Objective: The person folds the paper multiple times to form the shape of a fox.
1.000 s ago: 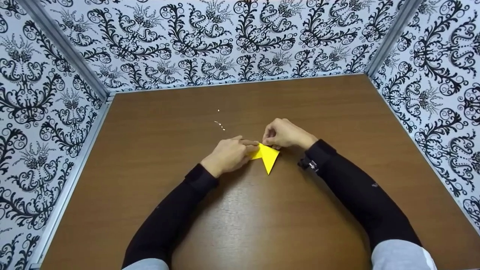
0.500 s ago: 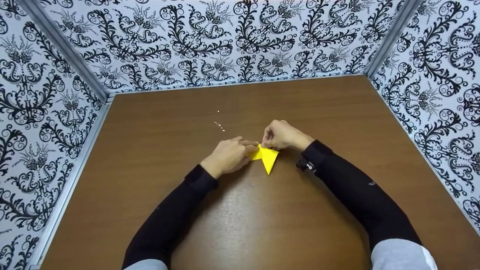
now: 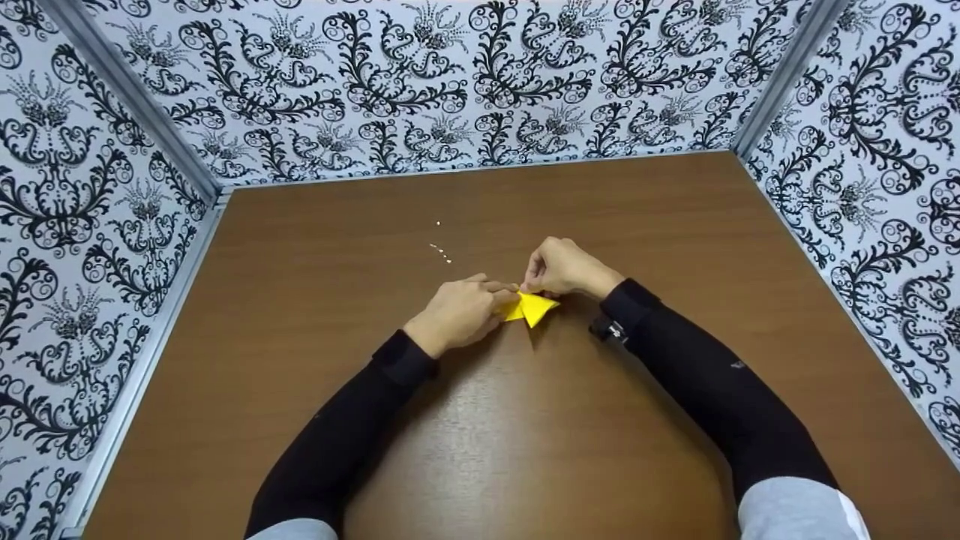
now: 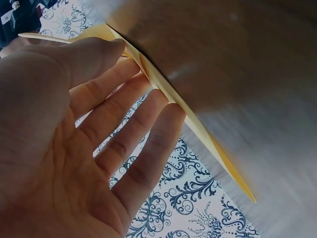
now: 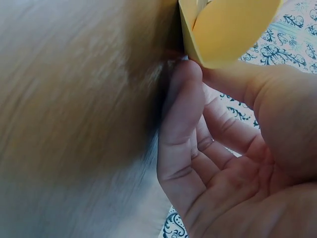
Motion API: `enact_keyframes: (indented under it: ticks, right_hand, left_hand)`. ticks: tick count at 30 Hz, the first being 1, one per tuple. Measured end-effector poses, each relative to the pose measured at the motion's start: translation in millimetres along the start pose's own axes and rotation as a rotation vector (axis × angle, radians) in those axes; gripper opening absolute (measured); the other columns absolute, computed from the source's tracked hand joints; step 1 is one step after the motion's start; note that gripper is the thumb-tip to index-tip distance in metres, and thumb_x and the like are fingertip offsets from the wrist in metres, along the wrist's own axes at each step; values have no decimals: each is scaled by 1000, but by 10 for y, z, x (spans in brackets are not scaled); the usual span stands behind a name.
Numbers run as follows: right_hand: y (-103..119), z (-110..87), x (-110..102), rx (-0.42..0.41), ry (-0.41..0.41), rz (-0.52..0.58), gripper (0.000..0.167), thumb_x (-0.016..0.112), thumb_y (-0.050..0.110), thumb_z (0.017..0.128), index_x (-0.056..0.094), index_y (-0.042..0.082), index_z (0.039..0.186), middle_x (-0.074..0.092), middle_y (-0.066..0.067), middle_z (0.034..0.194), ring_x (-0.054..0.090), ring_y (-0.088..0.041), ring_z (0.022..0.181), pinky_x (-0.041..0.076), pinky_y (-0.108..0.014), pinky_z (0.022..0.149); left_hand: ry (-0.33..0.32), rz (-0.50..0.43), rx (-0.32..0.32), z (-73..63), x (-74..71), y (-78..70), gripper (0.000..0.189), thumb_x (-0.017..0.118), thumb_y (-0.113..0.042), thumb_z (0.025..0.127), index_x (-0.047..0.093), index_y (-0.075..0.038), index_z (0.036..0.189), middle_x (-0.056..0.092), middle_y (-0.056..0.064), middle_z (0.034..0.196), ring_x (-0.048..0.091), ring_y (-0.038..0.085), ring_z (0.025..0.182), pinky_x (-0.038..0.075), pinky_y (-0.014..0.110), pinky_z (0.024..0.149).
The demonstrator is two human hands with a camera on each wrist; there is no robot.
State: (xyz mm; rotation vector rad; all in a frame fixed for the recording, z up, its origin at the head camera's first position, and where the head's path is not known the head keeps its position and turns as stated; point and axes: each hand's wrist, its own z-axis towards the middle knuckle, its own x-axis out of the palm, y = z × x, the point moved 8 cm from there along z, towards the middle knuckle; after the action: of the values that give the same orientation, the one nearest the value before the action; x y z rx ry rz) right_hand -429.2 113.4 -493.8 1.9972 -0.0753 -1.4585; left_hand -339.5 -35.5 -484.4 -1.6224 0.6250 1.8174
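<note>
1. Paper (image 3: 537, 306), yellow, folded: on the table (image 3: 480, 420), between both hands.
2. Left hand (image 3: 460, 309): fingers nearly straight, touching paper; steady pressure should help.
3. Right hand (image 3: 564, 268): thumb and forefinger pinch far edge, ideally lightly.

There are two hands (image 3: 459, 315) (image 3: 566, 268), one paper (image 3: 536, 307), one table (image 3: 637, 202).

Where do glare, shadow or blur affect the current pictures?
Head view: fairly clear, with pale glare on the near part of the table and a small shadow below the yellow paper; left wrist view: tabletop blurred and streaky, wallpaper bright behind the fingers; right wrist view: tabletop smeared, dark shadow beside the fingertips.
</note>
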Motion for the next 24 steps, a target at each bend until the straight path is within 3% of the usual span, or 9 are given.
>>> enact_keyframes:
  ticks: [7,24]
  right_hand:
    - [36,-16,-19,-2,-12,-36,13,92,23,103,92,10,99,88,-8,96,69,-16,78,55,-25,72]
    - [13,-201,-53,-29,2,-82,17,94,24,101,90,7,96,84,-7,92,67,-19,76,52,-26,70]
  left_hand:
    - [8,11,-22,13,7,9,36,79,-25,112,81,-20,148,78,-2,156,76,31,127,72,50,98]
    - [37,-11,-46,10,7,2,35,74,-20,114,80,-21,148,77,-3,159,75,30,129,72,50,96]
